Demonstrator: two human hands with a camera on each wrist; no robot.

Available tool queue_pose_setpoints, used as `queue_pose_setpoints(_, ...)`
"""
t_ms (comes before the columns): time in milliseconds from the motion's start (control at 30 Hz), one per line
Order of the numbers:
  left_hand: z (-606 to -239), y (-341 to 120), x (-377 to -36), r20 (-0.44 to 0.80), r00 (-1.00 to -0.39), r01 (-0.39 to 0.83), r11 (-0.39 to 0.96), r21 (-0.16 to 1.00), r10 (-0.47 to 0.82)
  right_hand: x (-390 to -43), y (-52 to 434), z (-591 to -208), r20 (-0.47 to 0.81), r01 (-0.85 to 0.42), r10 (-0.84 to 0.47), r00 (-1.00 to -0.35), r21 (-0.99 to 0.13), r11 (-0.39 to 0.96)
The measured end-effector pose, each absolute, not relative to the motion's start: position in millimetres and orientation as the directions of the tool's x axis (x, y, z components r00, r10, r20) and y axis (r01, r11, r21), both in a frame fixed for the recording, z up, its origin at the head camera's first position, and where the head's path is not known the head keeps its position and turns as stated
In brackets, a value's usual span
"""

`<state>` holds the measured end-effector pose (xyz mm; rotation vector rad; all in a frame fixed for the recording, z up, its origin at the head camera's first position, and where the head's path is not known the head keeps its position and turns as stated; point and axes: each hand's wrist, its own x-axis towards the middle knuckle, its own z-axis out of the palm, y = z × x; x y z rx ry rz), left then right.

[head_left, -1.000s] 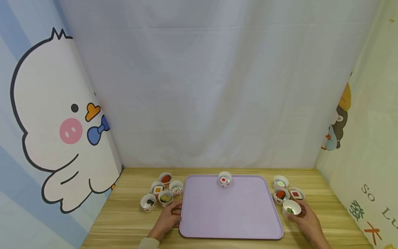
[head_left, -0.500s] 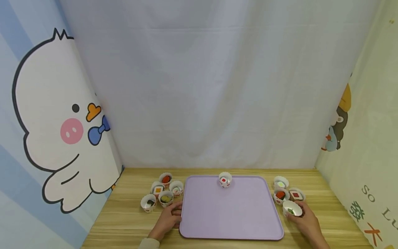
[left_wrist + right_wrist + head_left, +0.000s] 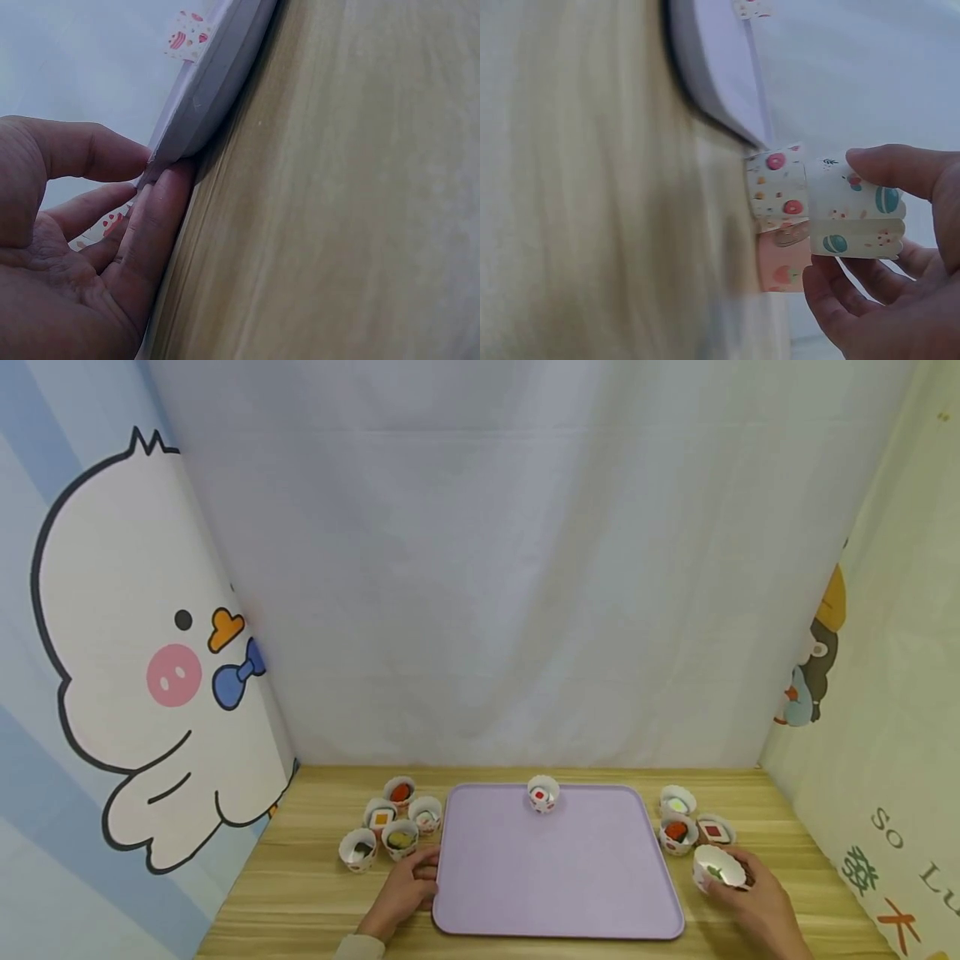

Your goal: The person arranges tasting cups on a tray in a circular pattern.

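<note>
A small paper cup (image 3: 718, 866) was pinched by its side wall in the right hand (image 3: 757, 906), lifted just right of the purple tray (image 3: 558, 902). It was judged light, thin-walled and easily crushed, best held gently below the rim. The left hand (image 3: 401, 893), fingers straight, rested against the tray's left edge.

Right hand (image 3: 753, 897) lifted paper cup (image 3: 717, 867) off table, tilted it, drew it slightly rightward.

- Table (image 3: 315, 893): wood-grain surface, light, matt.
- Tray (image 3: 555, 877): lilac plastic, smooth, matt, with rounded rim.
- Paper cup (image 3: 855, 217): thin printed paper, pleated wall, matt.
- Backdrop (image 3: 480, 568): white cloth, soft folds.
- Side panels (image 3: 112, 652): printed cloth.
</note>
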<state>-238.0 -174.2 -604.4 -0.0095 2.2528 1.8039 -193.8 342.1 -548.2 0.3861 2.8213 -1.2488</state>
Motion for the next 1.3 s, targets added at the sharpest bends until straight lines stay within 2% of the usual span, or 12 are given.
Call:
queue_pose_setpoints(333, -604, -176, -239, -0.197, -0.97, -0.158, 0.247, 0.956, 0.142, -194, 340, -513, -0.176, 0.232, 0.152, -0.973, -0.757, 0.611)
queue_pose_setpoints(633, -601, -176, -238, -0.201, -0.969, -0.163, 0.246, 0.955, 0.14, -202, 327, -497, -0.06, 0.115, 0.111, -0.992, -0.783, 0.612)
queue_pose_setpoints(867, -601, -175, -239, -0.215, -0.966, -0.174, 0.253, 0.952, 0.141, -214, 310, -495, 0.031, 0.027, 0.085, -0.996, -0.793, 0.609)
queue_pose_setpoints(1133, -600, -174, -239, -0.205, -0.968, -0.165, 0.254, 0.953, 0.141, -236, 291, -501, 0.029, -0.006, 0.032, -0.999, -0.835, 0.551)
queue_pose_setpoints(1300, -603, -173, -238, -0.202, -0.969, -0.163, 0.25, 0.954, 0.14, -248, 277, -510, 0.057, -0.038, 0.014, -0.998, -0.807, 0.59)
